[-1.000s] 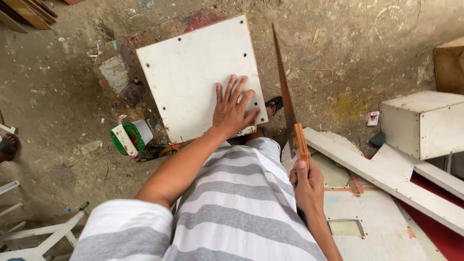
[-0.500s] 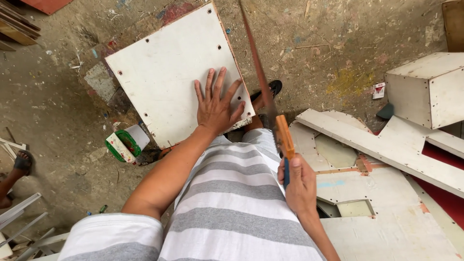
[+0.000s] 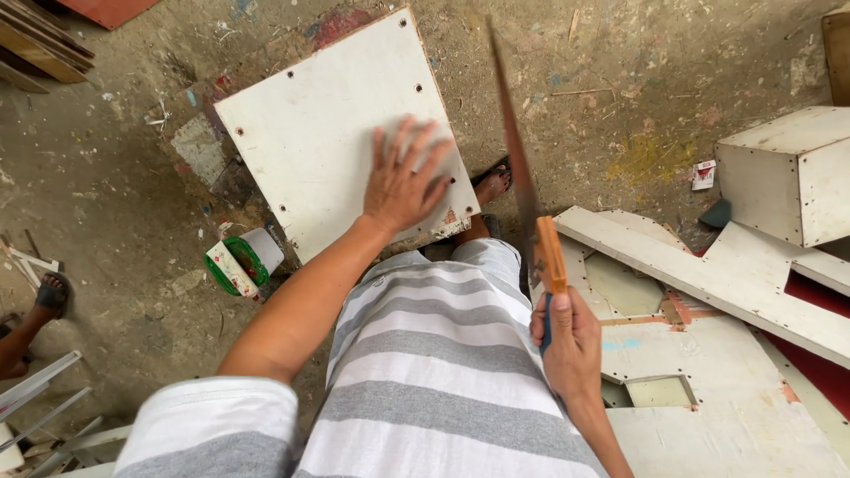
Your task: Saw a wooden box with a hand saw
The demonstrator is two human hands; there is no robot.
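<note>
My left hand (image 3: 405,180) lies flat with fingers spread on the near right part of a white square board (image 3: 328,124) that sits tilted over the dirt floor. My right hand (image 3: 567,341) grips the orange handle of a handsaw (image 3: 522,190), whose rusty blade points up and away, just right of the board's edge. The blade is clear of the board. My foot in a dark sandal (image 3: 491,181) shows beside the board's near corner. A striped grey and white shirt fills the bottom of the view.
White cut-out panels (image 3: 708,283) lie piled at the right, with a white box (image 3: 792,173) behind them. A green and white container (image 3: 235,265) stands left of my leg. Another person's sandalled foot (image 3: 49,296) is at the far left. Wood planks (image 3: 35,40) lie top left.
The view has shifted so board and saw sit a little lower and more central. My left hand stays pressed on the board; the saw has tilted slightly and stays raised in my right hand.
</note>
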